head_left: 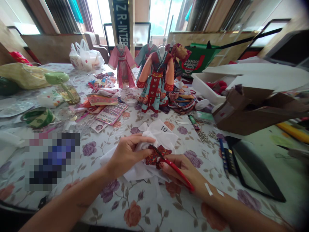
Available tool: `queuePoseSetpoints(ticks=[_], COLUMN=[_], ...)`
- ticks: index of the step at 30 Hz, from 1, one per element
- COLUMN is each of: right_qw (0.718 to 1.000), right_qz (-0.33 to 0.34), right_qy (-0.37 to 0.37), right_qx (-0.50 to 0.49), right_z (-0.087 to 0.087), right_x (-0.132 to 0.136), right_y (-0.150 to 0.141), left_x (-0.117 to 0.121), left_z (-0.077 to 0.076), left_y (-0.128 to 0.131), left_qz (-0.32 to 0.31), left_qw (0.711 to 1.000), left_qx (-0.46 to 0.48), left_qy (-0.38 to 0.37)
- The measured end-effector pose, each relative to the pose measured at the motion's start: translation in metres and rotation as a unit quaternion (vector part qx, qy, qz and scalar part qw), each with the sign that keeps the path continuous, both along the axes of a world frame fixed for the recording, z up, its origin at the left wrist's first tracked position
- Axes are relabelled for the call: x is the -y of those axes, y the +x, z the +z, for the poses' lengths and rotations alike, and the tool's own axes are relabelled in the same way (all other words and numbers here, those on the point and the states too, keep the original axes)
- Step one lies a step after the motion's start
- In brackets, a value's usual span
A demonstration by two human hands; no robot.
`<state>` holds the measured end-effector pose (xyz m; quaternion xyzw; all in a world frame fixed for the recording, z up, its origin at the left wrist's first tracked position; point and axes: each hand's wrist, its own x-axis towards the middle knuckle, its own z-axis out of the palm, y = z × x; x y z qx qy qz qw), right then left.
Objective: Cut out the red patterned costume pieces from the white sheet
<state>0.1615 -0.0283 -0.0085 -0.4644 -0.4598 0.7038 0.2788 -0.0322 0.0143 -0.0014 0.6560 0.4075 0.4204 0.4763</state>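
Observation:
My left hand is closed, pinching a small dark-red patterned piece of fabric between thumb and fingers. Red-handled scissors lie in my right hand, their dark narrow blades pointing to the upper left across the patterned piece by my left thumb. The right fingers curl beneath the scissors and partly hide the fabric. Thin white cloth or plastic is bunched under both hands, with a part printed "10" spread just beyond them.
Small dressed figures on stands, including one in an orange-sleeved robe and a pink robe, stand behind. Fabric scraps lie left of them. A cardboard box and a black-framed tablet-like object sit right, a green tape roll left.

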Motion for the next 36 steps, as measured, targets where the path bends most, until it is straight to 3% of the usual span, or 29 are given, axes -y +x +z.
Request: queuePoseSetpoints(ticks=[13, 21, 36], right_qw=[1.000, 0.998, 1.000], right_qz=[0.000, -0.005, -0.001], right_qy=[-0.003, 0.052, 0.003], right_qx=[-0.014, 0.039, -0.014], right_z=[-0.0013, -0.0005, -0.0002], right_x=[-0.0001, 0.0004, 0.0038], right_y=[-0.0007, -0.0005, -0.0010], left_x=[-0.0001, 0.0000, 0.0002], left_z=[0.0007, 0.0007, -0.0005], left_y=[0.0004, 0.0006, 0.0000], left_qz=[0.000, 0.000, -0.016], left_qw=[1.000, 1.000, 1.000], left_qx=[-0.001, -0.006, 0.005], left_qy=[0.006, 0.009, -0.001])
